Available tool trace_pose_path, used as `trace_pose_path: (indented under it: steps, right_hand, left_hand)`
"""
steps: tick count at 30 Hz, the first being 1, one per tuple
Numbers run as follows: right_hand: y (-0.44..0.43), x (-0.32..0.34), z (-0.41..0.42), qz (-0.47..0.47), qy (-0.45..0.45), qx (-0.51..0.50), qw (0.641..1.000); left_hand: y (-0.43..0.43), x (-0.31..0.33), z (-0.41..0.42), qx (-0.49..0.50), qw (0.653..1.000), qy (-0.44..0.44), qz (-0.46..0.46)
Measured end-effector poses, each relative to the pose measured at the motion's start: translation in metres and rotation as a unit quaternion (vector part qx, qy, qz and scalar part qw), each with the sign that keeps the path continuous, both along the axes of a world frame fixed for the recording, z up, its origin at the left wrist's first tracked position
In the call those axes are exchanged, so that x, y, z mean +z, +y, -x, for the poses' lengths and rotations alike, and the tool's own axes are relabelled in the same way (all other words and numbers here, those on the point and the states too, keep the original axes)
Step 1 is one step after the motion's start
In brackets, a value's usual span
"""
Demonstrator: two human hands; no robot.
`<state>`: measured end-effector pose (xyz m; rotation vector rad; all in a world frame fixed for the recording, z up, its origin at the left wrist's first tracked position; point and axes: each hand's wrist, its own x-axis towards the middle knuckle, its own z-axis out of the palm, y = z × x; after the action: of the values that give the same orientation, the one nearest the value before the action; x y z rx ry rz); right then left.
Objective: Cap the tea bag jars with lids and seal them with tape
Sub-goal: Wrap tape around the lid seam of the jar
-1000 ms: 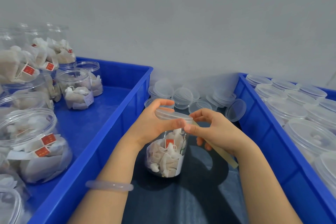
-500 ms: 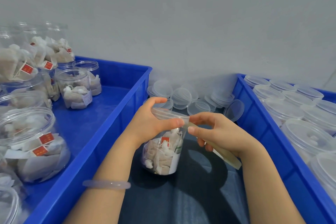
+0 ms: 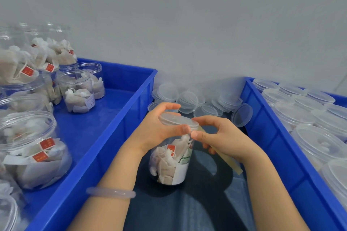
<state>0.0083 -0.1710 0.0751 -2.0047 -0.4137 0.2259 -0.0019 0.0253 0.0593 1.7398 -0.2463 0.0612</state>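
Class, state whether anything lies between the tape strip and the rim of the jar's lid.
Nothing visible does: the right hand holds the tape strip at the rim of the lid, beside the thumb of the left hand.

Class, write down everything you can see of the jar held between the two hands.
The jar is a clear plastic cylinder, standing roughly upright on the dark surface. It holds whitish tea bags, one with a red tag, and bears a white label low down. A translucent lid sits on top. The left hand grips the lid's rim; the right hand pinches a yellowish tape strip at that rim.
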Motion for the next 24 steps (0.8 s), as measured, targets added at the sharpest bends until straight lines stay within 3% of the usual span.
trace_pose_path:
  steps: [7, 24]
  right_hand:
    - [0.004, 0.003, 0.0, 0.041, -0.017, -0.003, 0.999]
    - [0.0, -0.002, 0.0, -0.017, 0.019, 0.028, 0.999]
  left_hand:
    - [0.001, 0.013, 0.006, 0.037, 0.987, -0.043, -0.149]
    - [0.004, 0.008, 0.003, 0.004, 0.995, -0.053, -0.085]
